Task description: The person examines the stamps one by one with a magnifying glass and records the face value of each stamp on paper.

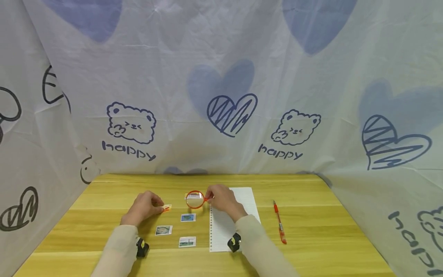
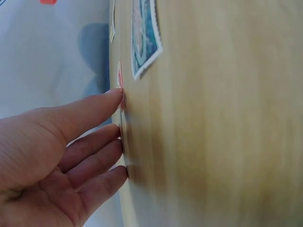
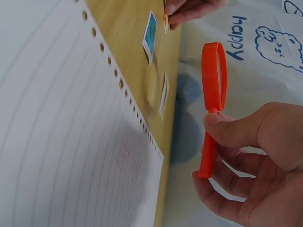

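Note:
My right hand [image 1: 221, 198] holds a red magnifying glass [image 3: 206, 142] by its handle, thumb and fingers around it. In the head view the lens [image 1: 195, 200] hangs above a stamp [image 1: 188, 195] at the back and covers part of it. My left hand [image 1: 143, 207] pinches the left edge of a yellow-and-red stamp [image 1: 167, 207] at the table surface; its other fingertips rest on the wood in the left wrist view. Nearer lie a blue stamp [image 1: 188, 217], a grey-green stamp [image 1: 164, 230] and a green landscape stamp [image 1: 187, 241].
A lined sheet with punched holes [image 1: 221, 234] lies under my right forearm, with faint red marks in the right wrist view. A red pen [image 1: 279, 223] lies to its right on the wooden table [image 1: 318, 231]. Printed cloth [image 1: 180, 127] hangs behind and at both sides.

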A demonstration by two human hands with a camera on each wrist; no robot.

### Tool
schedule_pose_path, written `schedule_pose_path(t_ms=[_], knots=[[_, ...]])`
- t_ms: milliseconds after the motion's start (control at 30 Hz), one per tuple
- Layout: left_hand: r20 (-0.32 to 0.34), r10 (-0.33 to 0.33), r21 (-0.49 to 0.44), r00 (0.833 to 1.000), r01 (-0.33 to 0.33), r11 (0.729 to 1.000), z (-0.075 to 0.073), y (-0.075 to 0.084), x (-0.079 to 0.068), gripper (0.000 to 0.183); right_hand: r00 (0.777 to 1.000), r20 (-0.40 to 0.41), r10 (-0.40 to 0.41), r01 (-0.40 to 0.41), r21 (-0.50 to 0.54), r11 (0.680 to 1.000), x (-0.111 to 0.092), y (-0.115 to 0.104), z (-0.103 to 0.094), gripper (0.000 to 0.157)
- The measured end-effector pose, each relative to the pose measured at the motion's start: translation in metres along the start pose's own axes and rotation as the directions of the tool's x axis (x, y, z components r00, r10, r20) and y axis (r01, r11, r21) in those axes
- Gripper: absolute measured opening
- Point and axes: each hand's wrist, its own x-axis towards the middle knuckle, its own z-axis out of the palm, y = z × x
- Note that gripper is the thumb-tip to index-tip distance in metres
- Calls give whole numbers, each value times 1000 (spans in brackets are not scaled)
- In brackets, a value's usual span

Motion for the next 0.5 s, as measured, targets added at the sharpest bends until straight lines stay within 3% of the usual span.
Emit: schedule_pose_path(t_ms=[500], knots=[[7,-2,3,1000,2,1000,0,1,-2,11,999,-42,28,-29,-19,999,-19,40,-26,12]])
